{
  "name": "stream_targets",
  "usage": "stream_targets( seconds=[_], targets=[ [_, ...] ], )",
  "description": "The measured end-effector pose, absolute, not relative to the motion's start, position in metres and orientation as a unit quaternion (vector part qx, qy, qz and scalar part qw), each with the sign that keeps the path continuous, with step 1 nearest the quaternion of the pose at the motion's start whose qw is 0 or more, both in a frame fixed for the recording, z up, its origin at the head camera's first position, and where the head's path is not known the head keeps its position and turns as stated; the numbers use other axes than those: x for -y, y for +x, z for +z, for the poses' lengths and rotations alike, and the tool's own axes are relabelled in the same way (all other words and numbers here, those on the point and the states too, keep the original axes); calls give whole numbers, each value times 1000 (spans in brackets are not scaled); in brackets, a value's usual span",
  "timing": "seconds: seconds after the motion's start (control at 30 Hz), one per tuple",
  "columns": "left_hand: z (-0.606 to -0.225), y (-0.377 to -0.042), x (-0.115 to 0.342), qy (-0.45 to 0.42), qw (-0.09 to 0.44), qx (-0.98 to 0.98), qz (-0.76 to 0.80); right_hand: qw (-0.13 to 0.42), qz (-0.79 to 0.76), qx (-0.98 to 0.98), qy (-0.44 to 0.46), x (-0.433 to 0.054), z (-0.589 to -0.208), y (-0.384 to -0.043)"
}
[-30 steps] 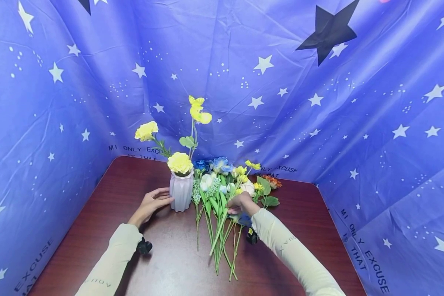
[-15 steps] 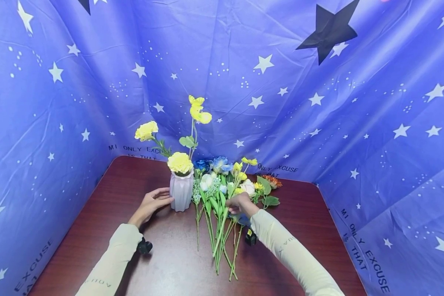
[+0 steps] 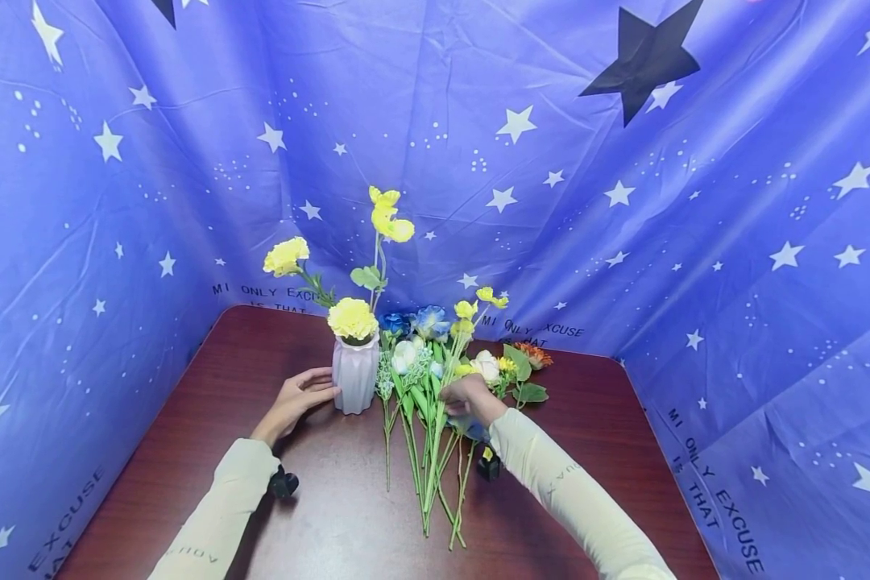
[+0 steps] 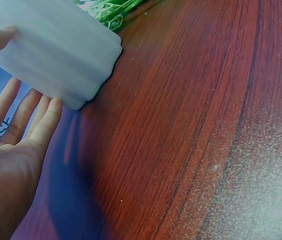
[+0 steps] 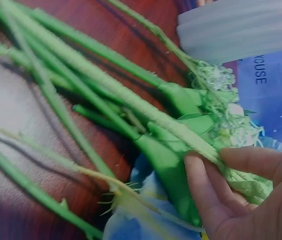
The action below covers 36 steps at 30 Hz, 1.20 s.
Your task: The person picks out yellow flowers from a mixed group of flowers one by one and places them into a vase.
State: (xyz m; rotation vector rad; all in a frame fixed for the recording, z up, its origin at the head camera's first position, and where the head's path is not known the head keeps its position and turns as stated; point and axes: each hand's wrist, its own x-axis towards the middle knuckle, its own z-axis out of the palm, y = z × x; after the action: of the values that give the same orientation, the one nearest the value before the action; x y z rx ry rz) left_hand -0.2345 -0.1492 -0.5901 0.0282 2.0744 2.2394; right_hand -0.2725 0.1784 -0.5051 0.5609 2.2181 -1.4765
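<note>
L hand (image 3: pixel 296 405): fingers near-straight, touching pale vase (image 3: pixel 355 380), ctr-left of frame. R hand (image 3: pixel 473 396), approx. ctr: thumb + fingers pinch yellow-flower stem (image 5: pixel 131 96) over loose flowers (image 3: pixel 418 399).

A fabric-walled booth (image 3: pixel 43 266): blue curtains (image 3: pixel 435 80) (printed with stars (image 3: pixel 515 126) and lettering (image 3: pixel 735 515)) flank a wood-grain table (image 3: pixel 333 524).

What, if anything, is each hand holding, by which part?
Right hand pinches a yellow flower by its stem, partway up; left hand only touches the vase.
</note>
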Motion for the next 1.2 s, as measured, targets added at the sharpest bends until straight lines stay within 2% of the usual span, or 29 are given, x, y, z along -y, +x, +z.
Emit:
stream_targets(
  seconds=[0.17, 0.43, 0.73, 1.07, 1.2],
  targets=[
    [-590, -234, 149, 3, 46, -677, 735, 217, -554, -775, 213, -178, -498, -276],
    [-590, -234, 149, 4, 49, -679, 733, 275, -570, -748, 201, -181, -490, -282],
    [-589, -234, 148, 5, 50, -680, 731, 284, -581, -734, 206, -179, -477, -287],
    [-591, -233, 151, 26, 40, -681, 731, 387, -568, -707, 166, -181, -457, -299],
    [-590, -232, 150, 25, 41, -676, 735, 391, -568, -709, 147, -182, -449, -301]
  ],
)
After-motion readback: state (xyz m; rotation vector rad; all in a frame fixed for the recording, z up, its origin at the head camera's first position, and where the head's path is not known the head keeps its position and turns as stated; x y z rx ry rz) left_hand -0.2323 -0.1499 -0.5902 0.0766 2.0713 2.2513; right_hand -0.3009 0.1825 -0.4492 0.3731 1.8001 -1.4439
